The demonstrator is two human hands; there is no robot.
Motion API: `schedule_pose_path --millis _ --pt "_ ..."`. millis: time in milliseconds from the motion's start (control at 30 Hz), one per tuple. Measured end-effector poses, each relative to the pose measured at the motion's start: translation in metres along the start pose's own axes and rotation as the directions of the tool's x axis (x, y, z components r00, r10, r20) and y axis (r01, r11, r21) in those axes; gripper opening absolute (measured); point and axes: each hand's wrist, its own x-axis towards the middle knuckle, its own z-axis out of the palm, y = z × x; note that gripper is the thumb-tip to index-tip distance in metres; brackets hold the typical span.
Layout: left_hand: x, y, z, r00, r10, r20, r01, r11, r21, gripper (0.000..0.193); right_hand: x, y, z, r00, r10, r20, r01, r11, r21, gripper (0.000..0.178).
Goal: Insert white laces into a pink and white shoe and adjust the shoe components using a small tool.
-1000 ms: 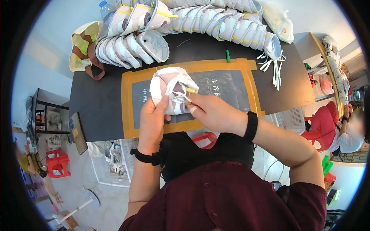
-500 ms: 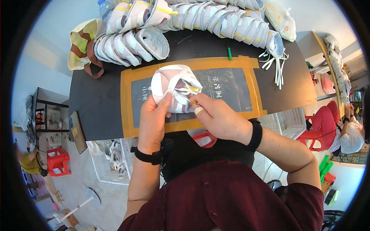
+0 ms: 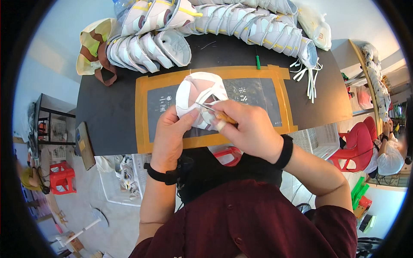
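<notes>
The right hand [image 3: 251, 127] had shifted since the earlier frame, baring the wooden-handled tool [image 3: 226, 118] gripped in it, metal shaft slanting toward the left thumb. The left hand [image 3: 172, 131] pinched the near edge of a white-and-pink shoe upper [image 3: 194, 88] — held between the hands, over a tape-edged dark sheet [image 3: 263, 96]. Beyond them, on the black worktop [image 3: 107, 122], lay a green-handled tool [image 3: 258, 62], then nested uppers [image 3: 245, 25].

Workshop, shoe-upper handwork. Evidence: pale upper [image 3: 198, 86] in left hand [image 3: 169, 135], wooden-handled tool [image 3: 226, 117] in right hand [image 3: 256, 129]; nested rows of shoe uppers [image 3: 254, 30] along far edge of the surface [image 3: 105, 114]; white crate [image 3: 141, 170], loaded, below its near edge, left; co-worker [image 3: 389, 155] seated beyond its right edge.
</notes>
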Motion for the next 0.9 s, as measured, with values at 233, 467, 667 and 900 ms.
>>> schedule_pose_path --millis 233,467,667,900 --pt "0.0 0.009 -0.007 0.986 -0.118 0.114 0.099 0.982 0.159 0.022 0.012 0.015 0.01 0.999 0.05 0.014 -0.049 0.996 -0.069 0.02" --pt "0.002 0.006 -0.003 0.979 -0.151 0.137 0.116 0.966 0.233 0.02 0.019 0.029 0.004 0.997 0.036 0.065 -0.04 0.998 0.054 0.018" --pt "0.0 0.002 0.0 0.977 -0.148 0.154 0.119 0.976 0.184 0.019 0.026 0.035 -0.005 0.971 0.087 0.221 -0.148 0.95 0.277 0.018" --pt "-0.004 -0.001 0.002 0.987 -0.071 0.141 0.042 0.979 0.198 0.02 0.028 0.03 -0.008 0.975 0.021 0.222 -0.04 0.996 0.083 0.02"
